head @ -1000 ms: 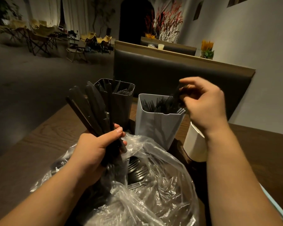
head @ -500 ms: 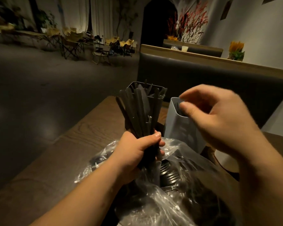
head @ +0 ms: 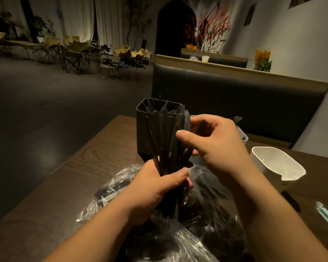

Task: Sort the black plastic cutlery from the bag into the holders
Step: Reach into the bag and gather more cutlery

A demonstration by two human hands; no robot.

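- The bundle of black plastic cutlery [head: 165,140] stood upright just above the bag, in front of the far black holder.
- The left hand [head: 155,188] gripped it low, fingers curled tight round the handles.
- The right hand [head: 216,144] was at the bundle's right side, thumb and curled fingers pinching one dark piece. Its type was too dark to tell.
- Change: a second earlier the right hand was at the mouth of the pale grey plastic holder [head: 241,133], then came back. Likely one drop was done and the next pick was starting.
- The crumpled clear plastic bag [head: 110,193] lay near, under both hands, with more dark cutlery inside, so plenty was left.
- The square black holder [head: 142,129] already had pieces in it.
- The pale grey holder was mostly hidden behind the right hand.
- The white plastic holder [head: 276,163], right, looked empty.
- The brown wooden table [head: 74,167] was under it all.
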